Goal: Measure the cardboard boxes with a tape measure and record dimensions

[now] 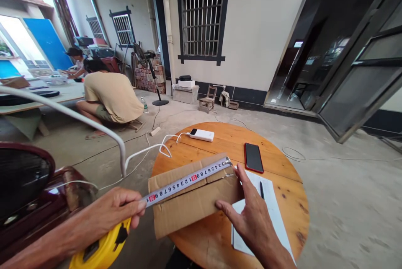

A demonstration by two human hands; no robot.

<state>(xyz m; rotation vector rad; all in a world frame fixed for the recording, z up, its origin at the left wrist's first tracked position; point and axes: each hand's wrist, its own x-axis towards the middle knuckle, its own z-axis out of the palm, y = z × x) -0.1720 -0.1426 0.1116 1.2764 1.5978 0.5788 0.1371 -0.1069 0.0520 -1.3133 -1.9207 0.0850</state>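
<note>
A yellow tape measure (103, 248) is in my left hand (124, 206), thumb and fingers pinching its blade. That printed metal blade runs out to the upper right across the top of a brown cardboard box (185, 214), its hook at the far right end. My right hand (251, 210) grips the box's right end, thumb on the near face and index finger by the far corner; its other fingers are mostly hidden. Beneath the right hand lies an open notebook (276, 202) with a black pen (261, 190) on it. The box rests on a round wooden table (292, 189).
A phone (253, 157) and a white power bank (202, 135) with a white cable lie on the table's far side. A dark red chair or machine (28, 193) stands at left. Beyond it a person (109, 93) crouches by a low table; cables cross the floor.
</note>
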